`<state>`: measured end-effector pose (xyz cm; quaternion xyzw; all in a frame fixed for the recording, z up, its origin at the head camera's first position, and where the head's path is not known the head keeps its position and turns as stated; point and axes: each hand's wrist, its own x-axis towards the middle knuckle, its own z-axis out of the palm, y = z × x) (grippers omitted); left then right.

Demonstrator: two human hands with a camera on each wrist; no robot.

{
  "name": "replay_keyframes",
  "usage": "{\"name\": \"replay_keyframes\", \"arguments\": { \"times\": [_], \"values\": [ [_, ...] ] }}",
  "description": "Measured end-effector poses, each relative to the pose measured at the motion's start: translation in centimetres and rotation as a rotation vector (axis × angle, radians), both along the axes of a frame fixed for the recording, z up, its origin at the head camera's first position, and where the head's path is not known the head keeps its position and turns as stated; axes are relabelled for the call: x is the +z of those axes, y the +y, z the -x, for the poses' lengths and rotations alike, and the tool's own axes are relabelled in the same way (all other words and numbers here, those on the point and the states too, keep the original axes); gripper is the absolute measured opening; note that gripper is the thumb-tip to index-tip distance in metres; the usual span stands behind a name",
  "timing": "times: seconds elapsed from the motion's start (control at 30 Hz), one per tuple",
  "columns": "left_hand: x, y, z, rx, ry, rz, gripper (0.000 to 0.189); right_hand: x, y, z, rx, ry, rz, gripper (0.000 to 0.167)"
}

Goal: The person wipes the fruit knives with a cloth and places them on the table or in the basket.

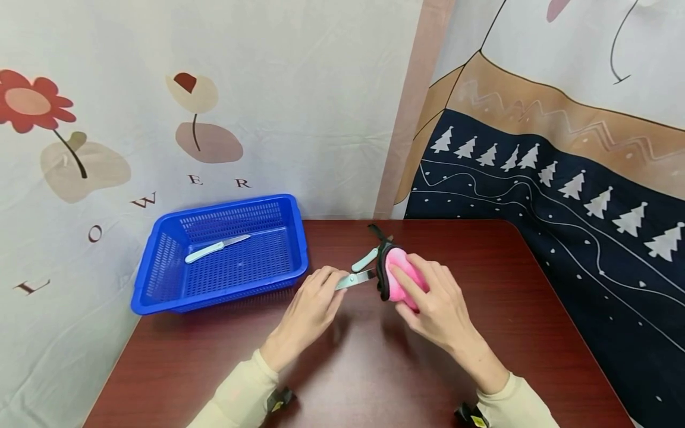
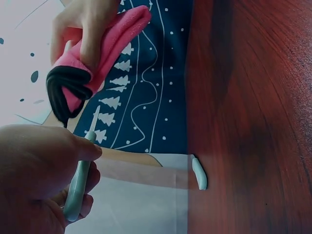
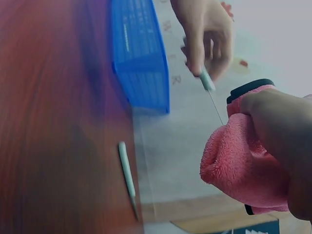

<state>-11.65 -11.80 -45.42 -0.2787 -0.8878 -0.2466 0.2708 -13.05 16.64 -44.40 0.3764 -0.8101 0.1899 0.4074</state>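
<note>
My left hand (image 1: 307, 306) grips a small knife by its pale green handle (image 1: 349, 280), blade pointing right. In the left wrist view the fingers curl round that handle (image 2: 77, 190) and the blade stands clear of the cloth. A pink fuzzy cloth (image 1: 398, 276) with black edging is bunched in my right hand (image 1: 439, 303), close to the blade tip. The right wrist view shows the cloth (image 3: 239, 156) folded under the thumb. Just behind, a second pale green knife (image 1: 365, 260) lies on the table, its blade partly hidden by the cloth.
At the left of the brown table (image 1: 428, 380) stands a blue perforated basket (image 1: 267, 252) with another pale-handled knife (image 1: 206, 252) lying inside. Printed curtains hang behind the table (image 1: 321, 119) and along its right side (image 1: 588, 249).
</note>
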Motion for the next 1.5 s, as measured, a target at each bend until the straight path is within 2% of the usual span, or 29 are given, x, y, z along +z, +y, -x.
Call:
{"name": "replay_keyframes", "arguments": {
  "times": [0.2, 0.33, 0.6, 1.0, 1.5],
  "values": [
    [0.1, 0.3, 0.1, -0.015, 0.014, -0.008, 0.023, -0.6, -1.9, -0.5, 0.025, -0.012, -0.111, 0.049],
    [0.3, 0.5, 0.2, -0.028, 0.021, -0.017, 0.026, -0.8, -2.8, -0.8, 0.008, -0.018, -0.182, 0.06],
    [0.4, 0.5, 0.0, -0.044, -0.014, -0.066, 0.025, -1.1, -3.4, -0.8, -0.045, 0.005, -0.239, 0.063],
    [0.3, 0.3, -0.2, -0.046, -0.071, -0.072, 0.024, -1.3, -1.9, -0.5, -0.125, 0.024, -0.252, 0.072],
    [0.1, 0.3, -0.3, -0.04, -0.069, -0.079, 0.024, -1.2, 0.8, 0.1, -0.171, -0.033, -0.223, 0.066]
  ]
}}
